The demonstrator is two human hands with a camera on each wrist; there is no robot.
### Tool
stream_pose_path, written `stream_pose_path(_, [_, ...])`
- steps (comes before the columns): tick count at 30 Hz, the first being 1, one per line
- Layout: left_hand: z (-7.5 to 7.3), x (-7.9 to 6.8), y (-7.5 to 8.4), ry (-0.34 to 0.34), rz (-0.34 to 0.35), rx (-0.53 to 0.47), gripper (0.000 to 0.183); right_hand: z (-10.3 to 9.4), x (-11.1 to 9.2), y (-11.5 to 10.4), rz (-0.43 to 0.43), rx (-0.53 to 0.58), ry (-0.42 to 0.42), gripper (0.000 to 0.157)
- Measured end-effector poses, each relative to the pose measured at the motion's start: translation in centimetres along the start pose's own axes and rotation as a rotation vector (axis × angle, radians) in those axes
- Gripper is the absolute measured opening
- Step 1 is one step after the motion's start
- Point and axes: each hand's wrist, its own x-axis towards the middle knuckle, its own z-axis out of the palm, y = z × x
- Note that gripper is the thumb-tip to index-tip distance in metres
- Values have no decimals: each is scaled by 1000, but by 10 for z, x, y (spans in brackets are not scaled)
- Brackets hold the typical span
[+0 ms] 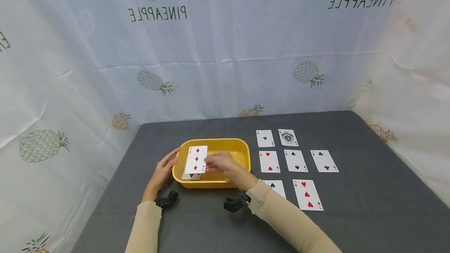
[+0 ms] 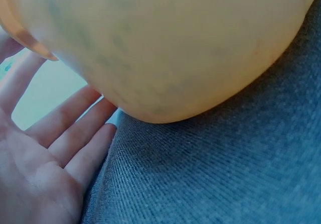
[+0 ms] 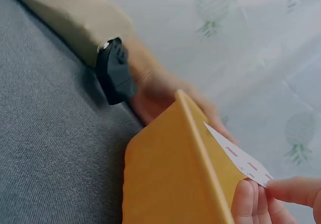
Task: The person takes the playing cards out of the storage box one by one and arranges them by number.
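My right hand (image 1: 222, 162) pinches a three of diamonds playing card (image 1: 197, 158) by its right edge, over the left part of a yellow plastic tub (image 1: 225, 141). Thumb and fingertips meet at the card's edge in the right wrist view. Partly covered by that card, a clubs card (image 1: 186, 175) lies inside the tub. My left hand (image 1: 163, 171) rests against the tub's left end, its fingers fairly straight along the wall and rim. In the left wrist view, those fingers touch the outside of the tub (image 2: 180, 58).
Right of the tub lie several face-up cards in rows, among them a two of hearts (image 1: 269, 162), a two of clubs (image 1: 324, 161) and a three of hearts (image 1: 307, 195). My right forearm partly covers a spades card (image 1: 276, 187). A pineapple-print curtain (image 1: 225, 50) hangs behind the grey table (image 1: 200, 221).
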Motion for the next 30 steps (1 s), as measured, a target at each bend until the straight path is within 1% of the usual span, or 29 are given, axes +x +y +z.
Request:
stream_pose_path(3, [-1, 0, 0, -12, 11, -10, 55, -7, -3, 0, -23, 10, 12, 25])
stream_pose_path(6, [-1, 1, 0, -6, 13, -8, 55, -16, -7, 1, -47, 24, 14, 26])
stream_pose_path(10, [-3, 1, -2, -5, 39, -5, 53, -30, -12, 2, -67, 28, -10, 27])
stream_pose_path(14, [-4, 0, -4, -25, 58, -1, 51, -46, -18, 3, -79, 19, -20, 26])
stream_pose_path(19, [-3, -1, -4, -22, 37, 8, 50, -64, -27, 3, -99, 0, -9, 27])
stream_pose_path(26, [-1, -2, -2, 11, -8, 28, 49, -82, -38, -3, -154, -46, -33, 33])
stream_pose_path(30, [0, -1, -1, 2, 2, 29, 48, -97, -43, -6, -163, -82, -30, 34])
